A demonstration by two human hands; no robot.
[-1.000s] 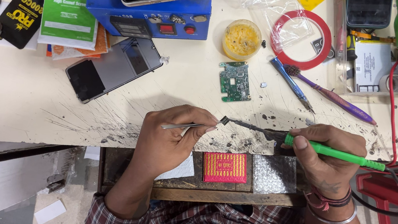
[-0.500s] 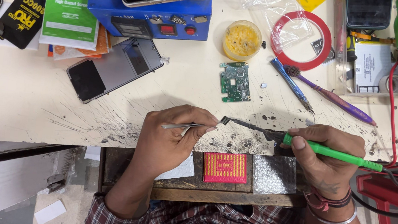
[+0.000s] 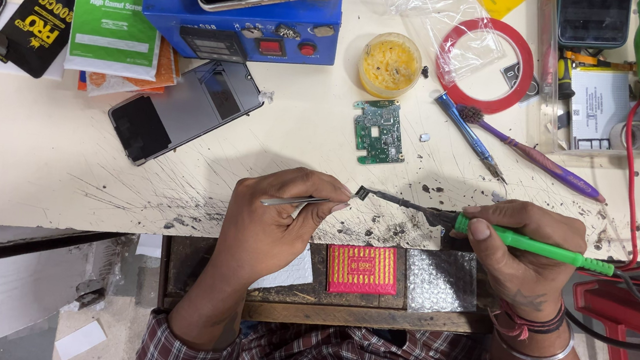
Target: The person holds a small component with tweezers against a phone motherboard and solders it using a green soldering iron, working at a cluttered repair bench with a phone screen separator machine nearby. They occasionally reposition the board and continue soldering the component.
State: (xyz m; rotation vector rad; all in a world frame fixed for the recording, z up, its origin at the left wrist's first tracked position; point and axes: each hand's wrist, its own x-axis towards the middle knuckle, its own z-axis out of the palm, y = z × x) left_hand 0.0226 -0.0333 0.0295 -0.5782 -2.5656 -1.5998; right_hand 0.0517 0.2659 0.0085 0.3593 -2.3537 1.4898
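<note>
Right at the near edge of the scorched workbench (image 3: 36, 170) the two tools meet almost tip to tip. The right hand (image 3: 527, 250) is closed round the green handle of a soldering iron (image 3: 485, 230), and the iron's long axis runs nearly level across the bench, handle out to the right, dark shaft and bent tip pointing left and a touch farther away. The left hand (image 3: 282, 220) pinches a pair of slim metal tweezers (image 3: 295, 200) between thumb and forefinger; they lie along much the same line, with their working ends under the fingertips toward the right. So the iron's tip ends just beside the left fingertips, and whatever is being worked sits in that small gap between the hands; it is too tiny for me to make out, possibly a small part held at the tweezers' ends. The left hand is the nearer one to that spot, the right standing back by the length of the shaft. Farther off, well apart from both tools, a small green circuit board (image 3: 379, 132) lies flat, with a round tub of yellow flux (image 3: 389, 64) beyond it, a dark phone (image 3: 186, 109) off to the left, and a blue bench unit (image 3: 255, 13) at the far side.
</note>
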